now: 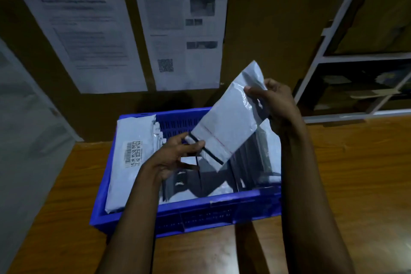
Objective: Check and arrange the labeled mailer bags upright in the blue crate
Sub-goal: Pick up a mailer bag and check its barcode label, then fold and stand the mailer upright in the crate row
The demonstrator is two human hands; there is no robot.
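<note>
A blue crate (pixel 206 211) stands on a wooden table. Above it I hold a grey mailer bag (pixel 229 118) tilted, its plain side toward me. My left hand (pixel 175 158) pinches its lower end near the sealing strip. My right hand (pixel 275 100) grips its upper right edge. At the crate's left side a labeled mailer bag (pixel 131 162) leans upright, its barcode label facing me. Several more grey bags (pixel 266 155) lie and lean in the crate's middle and right, partly hidden by the held bag.
The wooden table (pixel 355 173) extends to both sides of the crate. Printed sheets (pixel 182 33) hang on the cardboard wall behind. A white shelf frame (pixel 333 55) with items stands at the right. A pale panel (pixel 26 129) is at the left.
</note>
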